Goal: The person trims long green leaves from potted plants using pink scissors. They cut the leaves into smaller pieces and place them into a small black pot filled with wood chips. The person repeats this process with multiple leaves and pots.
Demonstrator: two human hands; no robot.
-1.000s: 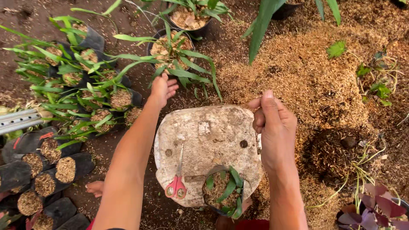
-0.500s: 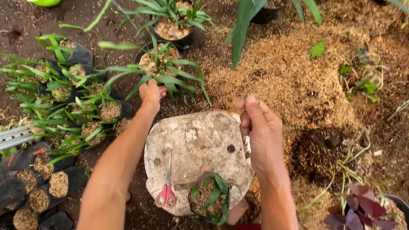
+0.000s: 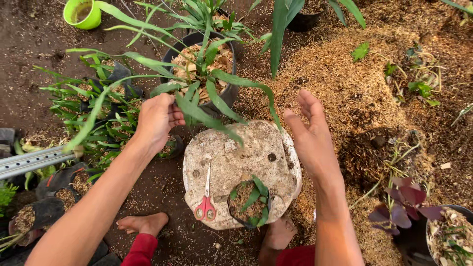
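The left hand (image 3: 156, 119) is curling loosely around the long leaves of the big potted plant (image 3: 204, 64) just beyond the stone slab (image 3: 231, 157), while the right hand (image 3: 308, 138) is hovering open and empty beside it. That one black pot, packed with husk, is probably heavy, its leaves soft and easily torn, so the rim looks the safer grip. One pair of red scissors (image 3: 206, 203) and one small potted seedling (image 3: 250, 202) are lying on the slab.

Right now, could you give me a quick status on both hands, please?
Left hand on potted plant's leaves. Right hand open, empty. Scissors, small seedling pot on stool.
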